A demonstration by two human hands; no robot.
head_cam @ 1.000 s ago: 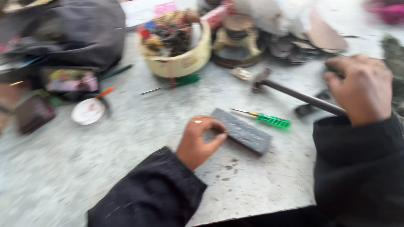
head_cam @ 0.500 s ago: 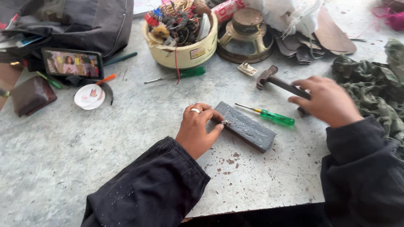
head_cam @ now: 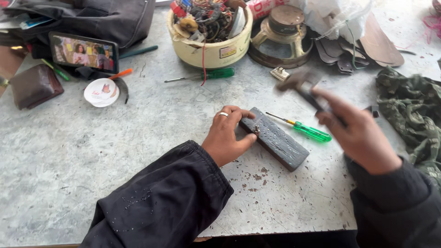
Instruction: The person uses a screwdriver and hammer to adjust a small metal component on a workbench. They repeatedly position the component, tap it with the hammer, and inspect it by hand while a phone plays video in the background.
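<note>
My left hand [head_cam: 228, 134] rests on the grey tabletop [head_cam: 138, 138], its fingers pinching a small metal piece [head_cam: 256, 130] against the near end of a dark rectangular block [head_cam: 275, 138]. A ring sits on one finger. My right hand [head_cam: 358, 133] is closed around the handle of a hammer [head_cam: 301, 85], whose blurred head hangs above and to the right of the block. A green-handled screwdriver [head_cam: 308, 131] lies just beyond the block, between both hands.
A cream tub [head_cam: 211, 46] of wires and parts stands at the back, with another green screwdriver [head_cam: 206, 75] before it. A round metal part [head_cam: 280, 36], dark leather pieces [head_cam: 367, 41], camouflage cloth [head_cam: 413, 110], a phone [head_cam: 83, 51], a wallet [head_cam: 34, 86] and a round tin [head_cam: 101, 92] surround the work.
My right hand has lifted the hammer off the table and swung it up and toward the block. My left hand stays on the block's end.
</note>
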